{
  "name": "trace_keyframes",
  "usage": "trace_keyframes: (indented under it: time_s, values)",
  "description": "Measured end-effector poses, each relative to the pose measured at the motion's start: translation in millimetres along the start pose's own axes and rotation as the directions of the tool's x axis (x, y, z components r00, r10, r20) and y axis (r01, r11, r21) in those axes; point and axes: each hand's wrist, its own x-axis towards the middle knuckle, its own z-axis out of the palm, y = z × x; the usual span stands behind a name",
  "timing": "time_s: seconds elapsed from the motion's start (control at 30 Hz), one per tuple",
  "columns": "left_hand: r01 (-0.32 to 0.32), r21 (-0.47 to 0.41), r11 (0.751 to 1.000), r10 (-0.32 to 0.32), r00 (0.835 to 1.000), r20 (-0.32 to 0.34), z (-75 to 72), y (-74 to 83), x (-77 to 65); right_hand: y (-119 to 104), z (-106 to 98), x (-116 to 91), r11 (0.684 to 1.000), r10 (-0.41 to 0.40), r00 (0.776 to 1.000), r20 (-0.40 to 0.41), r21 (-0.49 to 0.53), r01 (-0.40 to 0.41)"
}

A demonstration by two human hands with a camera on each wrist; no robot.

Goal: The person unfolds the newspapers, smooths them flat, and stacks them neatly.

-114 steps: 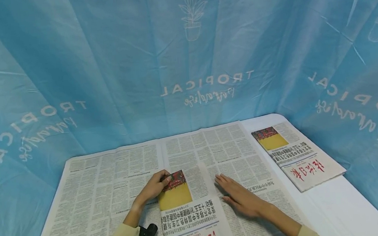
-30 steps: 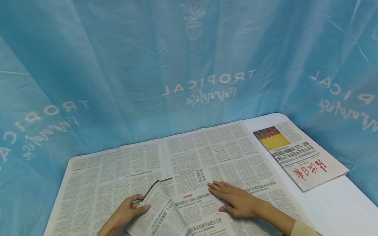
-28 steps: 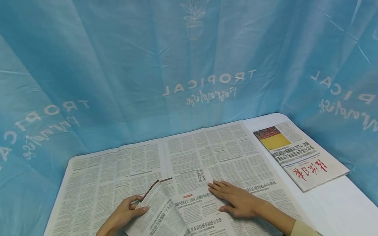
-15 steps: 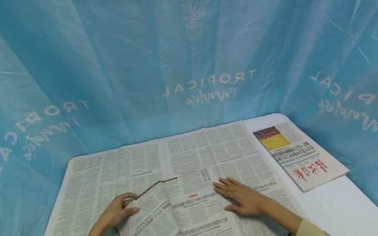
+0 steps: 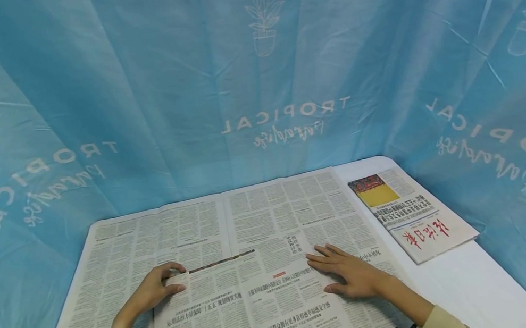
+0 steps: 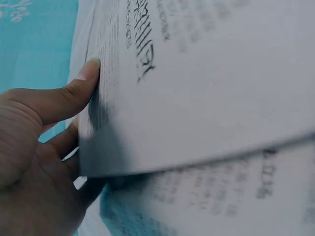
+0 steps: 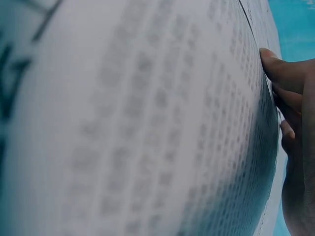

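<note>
A newspaper lies unfolded in the lower middle of the head view, inner pages up, with a vertical crease down its middle. My left hand pinches its upper left edge. In the left wrist view, the left thumb lies on the page while the other fingers are partly hidden beneath or behind it. My right hand rests at the newspaper's right edge, fingers extended and slightly spread. In the right wrist view that hand touches the page edge; the print there is blurred.
Larger newspaper sheets cover much of the white table. A folded newspaper with a red and yellow picture lies at the right. Blue curtains enclose the back and sides.
From a folded front page, the newspaper has been opened. My left hand has drawn its page leftward and down flat. My right hand has shifted slightly right along the other edge.
</note>
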Motion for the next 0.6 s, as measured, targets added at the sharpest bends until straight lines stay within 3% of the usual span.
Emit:
trace_keyframes:
  time_s: [0.23, 0.47, 0.6]
  values:
    - [-0.005, 0.081, 0.997, 0.016, 0.990, -0.137, 5.0, -6.6, -2.7, 1.0, -4.7, -13.5, 0.997, 0.076, 0.997, -0.006, 0.003, -0.076]
    - [-0.096, 0.148, 0.984, 0.125, 0.972, -0.200, 9.8, -14.1, -2.5, 2.8, -7.9, -20.0, 0.996, 0.092, 0.996, -0.003, -0.005, -0.092]
    - [-0.113, 0.208, 0.972, 0.160, 0.961, -0.226, 13.6, -13.3, -2.4, 3.3, -7.8, -21.6, 0.997, 0.068, 0.998, -0.014, -0.024, -0.068]
